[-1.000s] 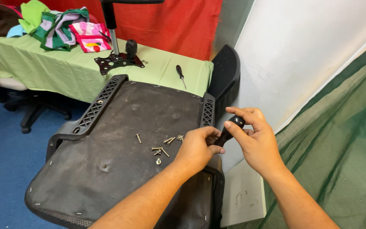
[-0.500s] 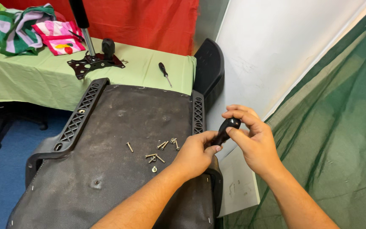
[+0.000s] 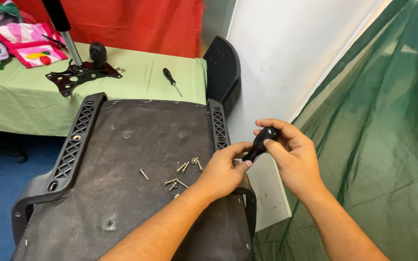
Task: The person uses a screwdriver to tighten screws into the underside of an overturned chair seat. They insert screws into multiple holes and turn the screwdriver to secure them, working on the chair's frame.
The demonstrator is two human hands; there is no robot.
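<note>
An upturned black chair seat lies in front of me, its fabric underside facing up. Several loose screws are scattered on it. Both my hands are at the seat's right edge. My right hand is wrapped around a black tool handle, thumb on top. My left hand pinches the lower tip of the same tool between thumb and fingers.
A green-covered table behind the seat carries a black metal chair base plate with its gas column, a screwdriver and folded coloured cloths. A black armrest piece leans on the white wall. Green netting hangs at right.
The view has shifted right and closer to the seat. My hands stay together on the black tool, with my right hand's grip turned slightly on its handle.
</note>
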